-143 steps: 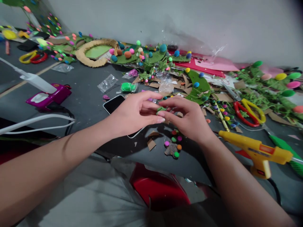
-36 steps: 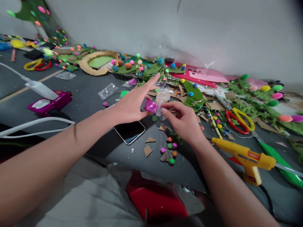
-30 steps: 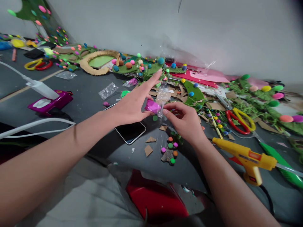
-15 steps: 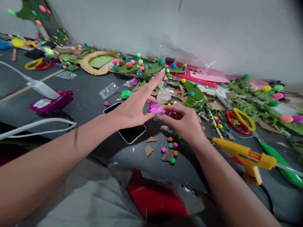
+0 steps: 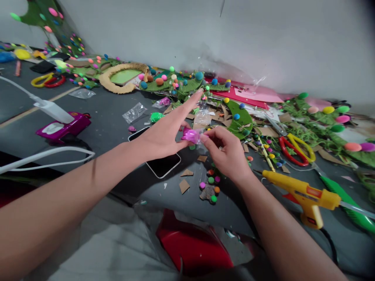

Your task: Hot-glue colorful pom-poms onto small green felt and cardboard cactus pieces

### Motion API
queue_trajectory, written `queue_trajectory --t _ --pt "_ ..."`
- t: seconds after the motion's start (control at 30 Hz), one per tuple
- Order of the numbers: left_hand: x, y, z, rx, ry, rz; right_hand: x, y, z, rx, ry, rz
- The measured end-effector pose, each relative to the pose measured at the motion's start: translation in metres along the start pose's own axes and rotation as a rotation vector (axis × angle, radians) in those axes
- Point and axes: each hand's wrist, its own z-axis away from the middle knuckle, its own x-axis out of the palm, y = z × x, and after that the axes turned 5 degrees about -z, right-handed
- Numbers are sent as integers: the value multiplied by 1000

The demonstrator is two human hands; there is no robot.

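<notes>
Between my hands, above the dark table, is a small clear packet of purple modelling clay (image 5: 191,136). My left hand (image 5: 166,132) grips its left end between thumb and curled fingers, while the index finger points up and away. At the packet's right end, my right hand (image 5: 225,150) pinches the clear plastic with thumb and fingertips. A phone (image 5: 164,166) lies partly hidden under my left hand. Nearer the table's front edge sits a small grey turtle-like piece (image 5: 208,192) with coloured balls around it. Cardboard scraps (image 5: 184,186) lie beside it.
On the right are a yellow glue gun (image 5: 304,191), red-and-yellow scissors (image 5: 295,150) and a green-handled tool (image 5: 345,199). A purple power adapter (image 5: 66,127) with white cables stands left. Green packaged clay (image 5: 156,117), leaves and a tan ring (image 5: 117,78) lie toward the wall.
Earlier both hands fingered a small green piece; now they hold the purple clay packet. In the last second the right fingers closed over the packet and drew back to its plastic end.
</notes>
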Motion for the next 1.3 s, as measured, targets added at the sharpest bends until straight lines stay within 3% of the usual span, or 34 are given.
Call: queue_trajectory --t 0.17,0.3,0.4,0.53,0.7,0.9,1.07,1.3 --pt "-4 -20 -3 -69 -17 -81 -9 -9 -2 35 267 -113" --pt "-7 -20 -1 -91 -2 -9 -9 -8 -2 21 188 -79" --pt "-7 -6 3 -148 5 269 -6 -5 -1 -35 160 -71" --pt "-5 13 7 -230 -93 656 -2 -4 2 -39 104 -156" --pt "-2 20 12 -272 -155 806 -1 -4 4 -64 46 -39" --pt "2 21 16 -233 -195 727 0 -5 3 -108 5 19" --pt "6 21 15 -185 -84 511 2 -9 2 56 -40 -186" --pt "3 12 12 -227 -50 548 -6 -9 -1 182 -32 -297"
